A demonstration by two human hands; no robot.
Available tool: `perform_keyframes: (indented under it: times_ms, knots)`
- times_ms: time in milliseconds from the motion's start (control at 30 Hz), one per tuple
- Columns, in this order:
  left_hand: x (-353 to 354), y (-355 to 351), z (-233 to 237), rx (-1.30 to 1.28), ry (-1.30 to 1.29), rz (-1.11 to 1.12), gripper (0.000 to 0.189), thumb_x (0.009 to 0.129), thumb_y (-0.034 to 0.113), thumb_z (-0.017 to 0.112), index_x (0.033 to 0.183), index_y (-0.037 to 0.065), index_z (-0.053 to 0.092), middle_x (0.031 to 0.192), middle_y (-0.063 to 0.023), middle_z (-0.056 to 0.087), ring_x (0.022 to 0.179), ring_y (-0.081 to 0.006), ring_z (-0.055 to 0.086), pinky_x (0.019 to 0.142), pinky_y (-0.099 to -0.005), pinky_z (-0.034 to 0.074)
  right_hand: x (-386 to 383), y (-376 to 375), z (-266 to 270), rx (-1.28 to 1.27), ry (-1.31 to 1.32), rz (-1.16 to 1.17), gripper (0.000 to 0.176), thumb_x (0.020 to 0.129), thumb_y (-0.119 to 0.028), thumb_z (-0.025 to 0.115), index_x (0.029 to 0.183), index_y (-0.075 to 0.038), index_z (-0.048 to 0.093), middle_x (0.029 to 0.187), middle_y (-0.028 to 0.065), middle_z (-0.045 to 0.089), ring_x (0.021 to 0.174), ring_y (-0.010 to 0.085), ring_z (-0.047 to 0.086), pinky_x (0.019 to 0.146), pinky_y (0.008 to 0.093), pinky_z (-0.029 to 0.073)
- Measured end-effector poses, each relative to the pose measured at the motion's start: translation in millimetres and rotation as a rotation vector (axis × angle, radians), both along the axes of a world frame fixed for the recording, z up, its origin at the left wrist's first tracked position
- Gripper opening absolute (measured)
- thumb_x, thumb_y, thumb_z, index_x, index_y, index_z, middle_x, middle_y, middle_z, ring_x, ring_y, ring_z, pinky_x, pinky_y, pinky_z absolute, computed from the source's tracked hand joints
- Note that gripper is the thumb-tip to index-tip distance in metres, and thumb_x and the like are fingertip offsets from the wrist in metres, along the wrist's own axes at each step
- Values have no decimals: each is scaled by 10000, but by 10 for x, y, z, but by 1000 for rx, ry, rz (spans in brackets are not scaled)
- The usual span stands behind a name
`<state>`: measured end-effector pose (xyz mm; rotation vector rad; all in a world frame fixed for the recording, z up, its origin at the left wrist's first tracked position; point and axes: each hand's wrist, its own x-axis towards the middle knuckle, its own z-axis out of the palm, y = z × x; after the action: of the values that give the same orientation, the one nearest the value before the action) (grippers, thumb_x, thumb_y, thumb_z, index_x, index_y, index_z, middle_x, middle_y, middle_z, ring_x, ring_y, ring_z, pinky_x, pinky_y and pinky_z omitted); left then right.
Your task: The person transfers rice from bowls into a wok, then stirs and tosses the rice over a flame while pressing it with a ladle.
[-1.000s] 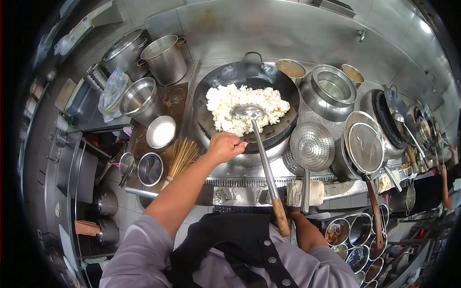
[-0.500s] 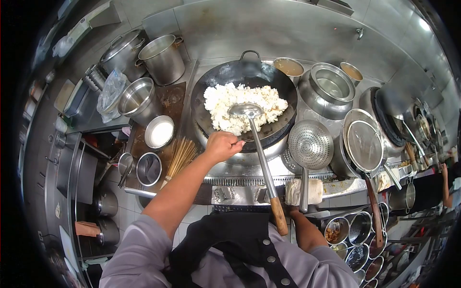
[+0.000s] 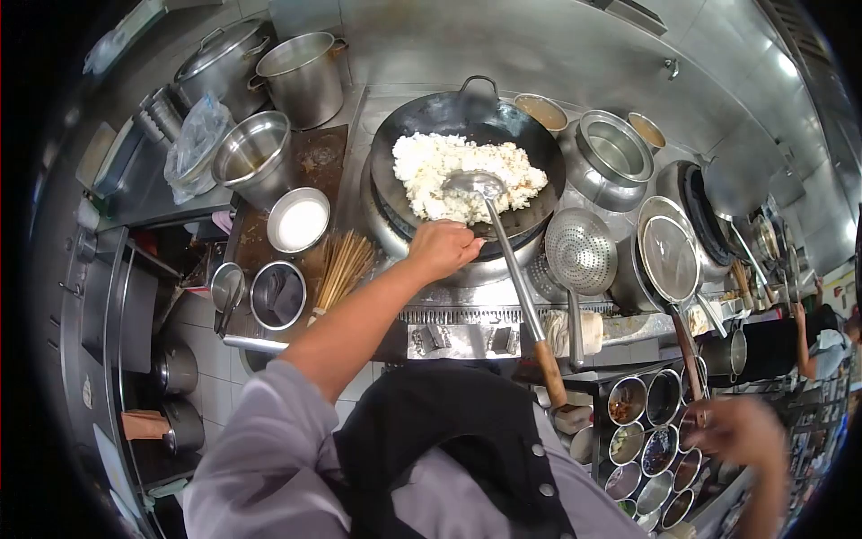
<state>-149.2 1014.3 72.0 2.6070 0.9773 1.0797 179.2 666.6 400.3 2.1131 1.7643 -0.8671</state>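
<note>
My left hand [image 3: 444,248] is closed at the near edge of a large black wok [image 3: 409,121], gripping it there; the part inside the fist is hidden. White rice [image 3: 467,162] is heaped in the wok. The bowl of a ladle [image 3: 523,280] rests in the rice, and its long wooden-ended handle slopes toward me with no hand on it. My right hand [image 3: 738,433], smeared by motion, hovers at the lower right over a rack of round ingredient tins [image 3: 661,449]. Whether its fingers hold anything cannot be made out.
A perforated strainer [image 3: 580,251] and a mesh sieve [image 3: 671,259] lie right of the wok. To the left are a bowl of white contents [image 3: 298,221], a bamboo brush [image 3: 343,269] and tall steel pots [image 3: 301,81]. Another person's arm [image 3: 802,341] shows at far right.
My right hand has moved from beside my body, near the ladle's handle end, out to the right over the tins. The left hand keeps its hold on the wok. The whole view has shifted slightly.
</note>
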Motion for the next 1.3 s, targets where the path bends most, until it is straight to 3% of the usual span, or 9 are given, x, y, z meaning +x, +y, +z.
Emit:
perform_keyframes:
  times_ms: [167,267,400,600,633,967,1067,1133,1300]
  knots:
    - [-5,-8,-1,35,-20,-37,385,939,325,659,641,90,597,677,-90,611,662,-342,627,589,-483,503,-256,805,761,560,-1009,703,523,678,-25,727,1197,-91,716,1047,134,657,1005,362,612,814,451,532]
    - [-8,-21,-27,-14,-47,-14,392,947,331,630,648,78,610,678,-110,622,658,-362,628,600,-493,505,-784,1147,-328,398,-421,795,618,805,24,607,1342,-269,693,1512,174,494,1407,340,486,1177,445,384]
    - [-51,-54,25,-28,-75,16,398,948,335,603,652,69,623,695,-126,641,691,-365,649,628,-501,511,-930,1541,-2247,472,-34,1380,354,775,-272,753,1080,-92,743,1301,166,646,1318,349,551,1180,543,333]
    - [-36,-74,42,-150,53,75,368,941,357,589,718,97,723,807,-110,722,775,-364,689,717,-487,551,-931,2227,-1928,1293,1090,384,106,924,-116,716,928,-40,643,893,82,705,866,205,677,760,289,551]
    - [-32,-77,63,-158,52,80,371,941,358,590,713,96,722,800,-112,720,773,-365,687,715,-488,549,-959,2436,-1759,1607,727,309,121,984,-148,668,975,-27,662,897,76,723,859,181,669,753,291,544]
    - [16,-52,144,-211,167,150,448,962,428,579,689,102,718,747,-119,710,742,-361,687,685,-491,542,-820,4178,491,1587,1274,37,294,957,-285,710,767,-121,557,566,-14,482,441,128,464,449,305,412]
    - [31,-97,185,-257,230,130,478,971,455,565,691,101,720,748,-114,711,737,-353,690,683,-491,545,-501,5093,-540,1793,467,433,251,948,-141,684,746,-49,567,594,51,510,529,188,518,552,353,469]
    - [8,-52,196,-227,243,119,489,973,465,557,690,102,722,756,-105,714,734,-340,694,686,-487,549,-970,4833,-777,1194,1501,-127,241,934,-95,671,743,-68,526,608,35,486,528,179,484,535,354,439]
    - [29,-25,136,-248,206,133,465,964,441,579,681,101,722,734,-102,706,732,-335,695,680,-480,552,-1202,4491,-10,1259,1575,70,325,930,-66,664,685,-97,453,563,8,410,484,150,408,511,337,371]
